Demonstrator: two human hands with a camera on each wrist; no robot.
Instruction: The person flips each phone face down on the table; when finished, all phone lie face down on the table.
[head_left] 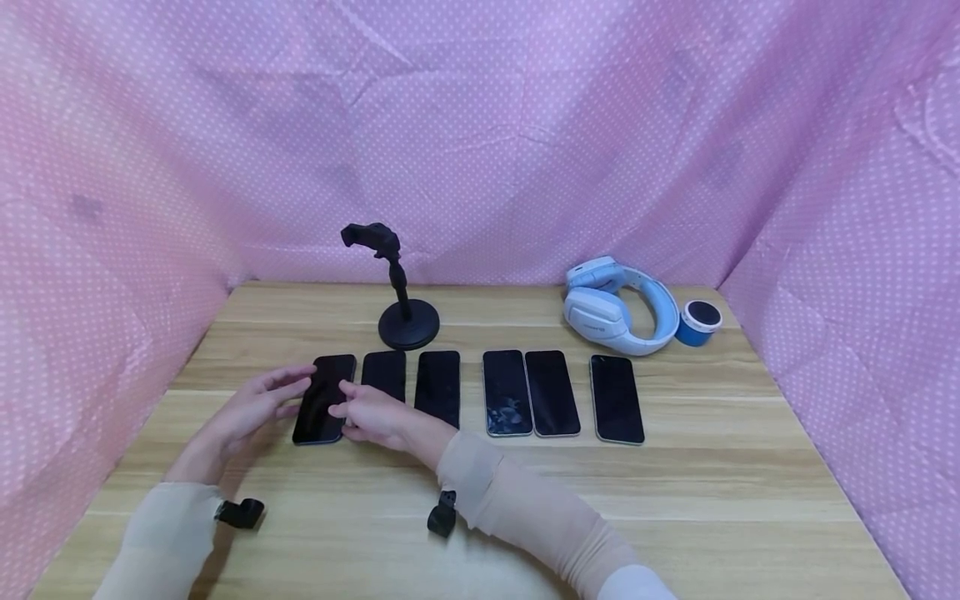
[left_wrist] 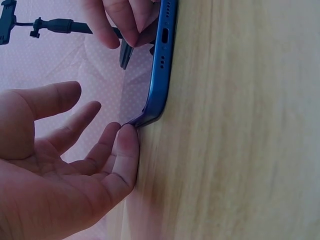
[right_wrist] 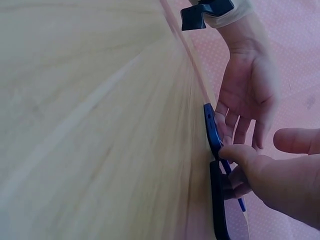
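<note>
The leftmost phone (head_left: 318,404) lies face up on the wooden table, with a dark screen and a blue edge that shows in the left wrist view. Along its left side my left hand (head_left: 255,406) has its fingers spread, fingertips right at the phone's corner in the left wrist view. My right hand (head_left: 378,417) reaches across from the right, its loosely bent fingers at the same phone's right side and over its screen. Part of a second phone (head_left: 384,371) is hidden behind that hand. A third phone (head_left: 437,383) lies beside it, its lower end overlapped by the right hand.
Farther right are two phones side by side, one (head_left: 504,383) with reflections and one (head_left: 552,392) plain dark, then a separate phone (head_left: 617,400). Behind the row stand a black phone stand (head_left: 408,325), light blue headphones (head_left: 600,315) and a small blue speaker (head_left: 696,333). Pink dotted cloth (head_left: 480,167) surrounds the table.
</note>
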